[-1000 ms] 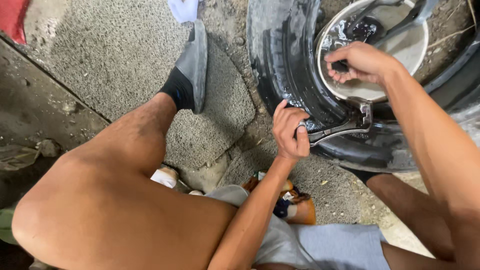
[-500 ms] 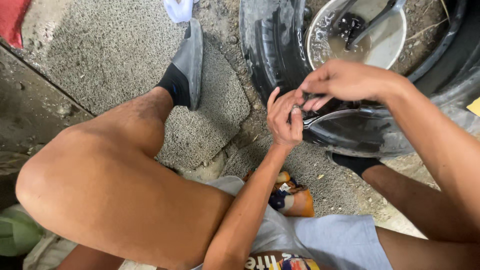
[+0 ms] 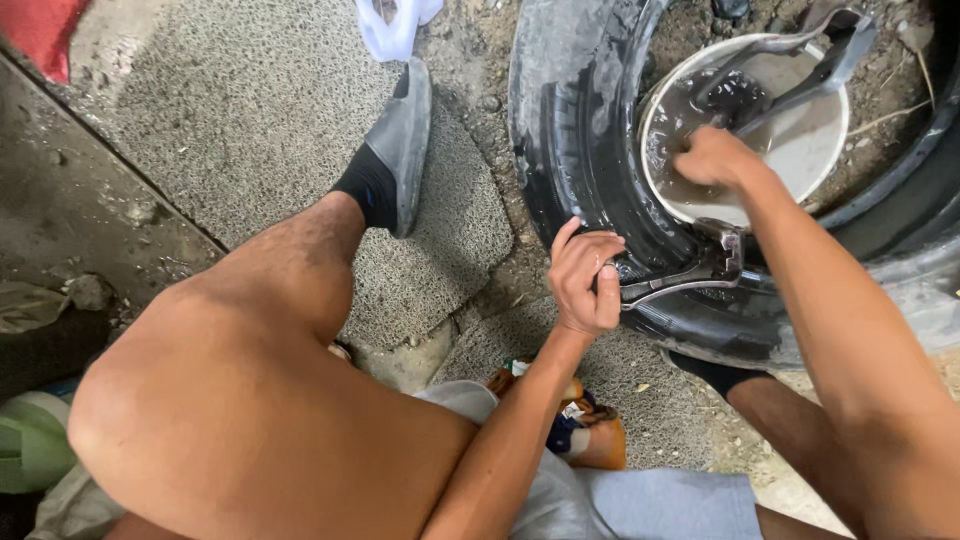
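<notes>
My left hand [image 3: 585, 280] is shut around the handle of a metal tyre tool [image 3: 690, 275] that is hooked over the bead of a black tyre [image 3: 570, 130] lying flat on the ground. My right hand [image 3: 715, 158] reaches over the tyre into a white basin [image 3: 835, 140] of cloudy water that sits in the tyre's centre. Its fingers curl down at the water's edge, and what they hold is hidden. Two more metal tools [image 3: 800, 60] lie across the basin.
My left foot, in a grey shoe [image 3: 408, 140], rests on a grey mat [image 3: 250, 120]. A red cloth [image 3: 40, 35] lies far left and a white bag [image 3: 395, 25] at the top. An orange object [image 3: 600, 445] sits between my legs, and a green thing [image 3: 30, 440] is at lower left.
My right hand left the tyre bead beside my left hand and went back to the basin. My left hand stays on the metal tool.
</notes>
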Motion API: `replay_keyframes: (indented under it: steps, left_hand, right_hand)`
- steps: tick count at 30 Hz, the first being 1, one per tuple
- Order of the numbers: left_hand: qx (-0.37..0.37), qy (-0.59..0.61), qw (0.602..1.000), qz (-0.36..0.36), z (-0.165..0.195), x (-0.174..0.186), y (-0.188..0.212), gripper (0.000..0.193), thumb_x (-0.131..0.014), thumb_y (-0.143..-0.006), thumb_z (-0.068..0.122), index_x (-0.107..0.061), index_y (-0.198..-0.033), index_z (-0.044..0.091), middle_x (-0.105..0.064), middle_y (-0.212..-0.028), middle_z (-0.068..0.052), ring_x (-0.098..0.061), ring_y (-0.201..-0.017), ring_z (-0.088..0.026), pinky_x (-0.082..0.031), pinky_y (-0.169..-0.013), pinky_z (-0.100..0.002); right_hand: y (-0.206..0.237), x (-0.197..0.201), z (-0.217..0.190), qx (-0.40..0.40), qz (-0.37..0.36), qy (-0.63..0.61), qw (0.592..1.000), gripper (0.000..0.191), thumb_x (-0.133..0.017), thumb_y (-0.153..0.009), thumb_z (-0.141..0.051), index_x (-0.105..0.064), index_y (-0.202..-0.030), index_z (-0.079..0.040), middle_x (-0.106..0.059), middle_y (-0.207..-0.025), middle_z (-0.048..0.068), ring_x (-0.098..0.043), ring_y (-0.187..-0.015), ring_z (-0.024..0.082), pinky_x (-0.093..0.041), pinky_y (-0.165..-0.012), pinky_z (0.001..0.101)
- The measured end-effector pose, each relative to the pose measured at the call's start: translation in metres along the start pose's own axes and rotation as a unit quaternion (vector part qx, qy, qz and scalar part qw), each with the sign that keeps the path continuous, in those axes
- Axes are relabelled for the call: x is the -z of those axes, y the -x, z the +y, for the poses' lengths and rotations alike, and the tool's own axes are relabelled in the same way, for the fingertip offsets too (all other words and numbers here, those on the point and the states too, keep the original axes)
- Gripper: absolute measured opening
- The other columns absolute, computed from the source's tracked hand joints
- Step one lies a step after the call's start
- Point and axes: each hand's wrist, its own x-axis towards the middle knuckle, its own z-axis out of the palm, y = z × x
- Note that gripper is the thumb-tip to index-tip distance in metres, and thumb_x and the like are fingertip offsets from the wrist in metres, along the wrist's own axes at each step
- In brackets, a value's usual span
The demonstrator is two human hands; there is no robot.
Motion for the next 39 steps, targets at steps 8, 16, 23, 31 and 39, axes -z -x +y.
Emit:
replay_keyframes:
  steps: [8,16,23,31,39]
  left_hand:
    - [0.003,0.002,1.000,-0.001,-0.003,-0.001,0.002,0.036,-0.047,-0.099,0.028,-0.068,-0.093,0.000,-0.073,-0.097,-0.015,-0.073,-0.100,-0.031,-0.040,-0.122,-0.050]
    - [-0.008,-0.005,1.000,0.002,-0.003,-0.003,0.006,0.027,-0.049,-0.093,0.019,-0.068,-0.096,0.000,-0.073,-0.101,-0.015,-0.072,-0.101,-0.032,-0.039,-0.124,-0.052]
    - [-0.024,-0.008,1.000,0.012,-0.006,-0.007,0.009,0.025,-0.049,-0.095,0.018,-0.067,-0.097,0.001,-0.072,-0.100,-0.014,-0.071,-0.099,-0.032,-0.038,-0.123,-0.052]
    - [-0.024,-0.002,1.000,0.016,-0.009,-0.008,0.007,0.026,-0.049,-0.095,0.019,-0.067,-0.096,0.001,-0.072,-0.098,-0.014,-0.071,-0.097,-0.031,-0.038,-0.122,-0.051]
    - [-0.003,-0.003,1.000,-0.007,-0.007,-0.003,0.004,0.028,-0.049,-0.095,0.022,-0.067,-0.092,0.001,-0.071,-0.094,-0.014,-0.071,-0.096,-0.031,-0.039,-0.121,-0.050]
  right_hand:
    - [0.019,0.028,-0.011,-0.123,-0.174,-0.416,0.884,0.019,-0.065,-0.102,-0.020,-0.069,-0.096,-0.003,-0.069,-0.088,0.009,-0.064,-0.072,0.015,-0.054,-0.066,0.0277]
    - [0.113,0.090,-0.040,-0.110,-0.226,-0.217,0.943,0.037,-0.055,-0.104,-0.021,-0.072,-0.103,0.012,-0.078,-0.098,0.026,-0.077,-0.084,0.031,-0.060,-0.080,0.0390]
    - [0.158,0.096,-0.062,-0.103,-0.173,-0.133,0.971,0.037,-0.051,-0.105,-0.023,-0.072,-0.121,0.004,-0.078,-0.116,0.017,-0.078,-0.101,0.026,-0.055,-0.094,0.0357]
    - [0.101,0.076,-0.001,-0.026,-0.032,-0.062,0.997,0.030,-0.058,-0.100,-0.023,-0.081,-0.116,-0.014,-0.077,-0.120,0.008,-0.067,-0.115,0.024,-0.044,-0.108,0.0370]
    - [0.009,0.001,0.010,-0.092,-0.071,-0.042,0.992,0.029,-0.055,-0.100,-0.017,-0.077,-0.105,0.002,-0.078,-0.101,0.021,-0.073,-0.088,0.030,-0.055,-0.082,0.0416]
